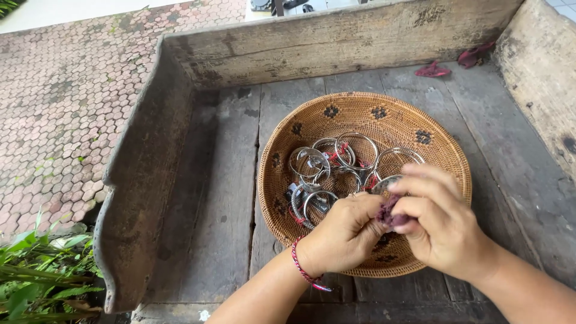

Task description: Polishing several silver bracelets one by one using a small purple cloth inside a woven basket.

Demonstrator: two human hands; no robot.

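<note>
Nearest me, my left hand (pixel 342 234) w/ a red-and-white cord bracelet (pixel 303 269) at the wrist, fingers pinched shut on a small dark-purple cloth wad (pixel 390 213). My right hand (pixel 441 225) is curled closed on the same wad from the other side, thumb and fingers pressed together on it. Wad sits btwn both hands, right over the near part of the woven basket (pixel 432 150). Can't tell if a bangle is wrapped inside the cloth; fingers hide it.

Just beyond, a heap of silver bangles (pixel 336 171), some w/ red thread, lying in the basket. Basket rests on the grey wooden bench (pixel 222 198); red cloth scraps (pixel 433 70) far back by the board.

Risk, imo: pinch is small, so the wad could slip and drop into the heap. My wrist is close to the basket's rim, so a nudge could shift it.
</note>
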